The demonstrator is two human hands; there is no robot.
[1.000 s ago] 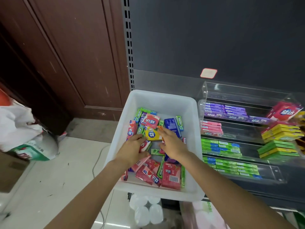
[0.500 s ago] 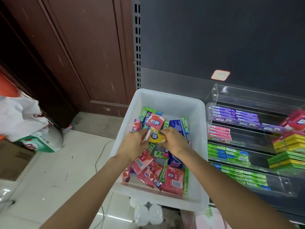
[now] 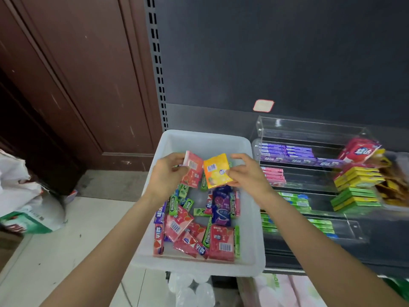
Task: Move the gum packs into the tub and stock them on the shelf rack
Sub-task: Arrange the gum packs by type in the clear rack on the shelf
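1. My hands have lifted out of the pile since a moment ago: my left hand now grips a pink gum pack, and my right hand pinches a yellow gum pack, both raised above the tub at mid-frame.
2. The two packs are held side by side, barcodes facing me; the pink one is tilted.
3. Below them, loose gum packs in pink, green and purple lie jumbled in the white tub.
4. A brown door fills the upper left; the clear shelf rack at right holds purple, pink, green and yellow rows.
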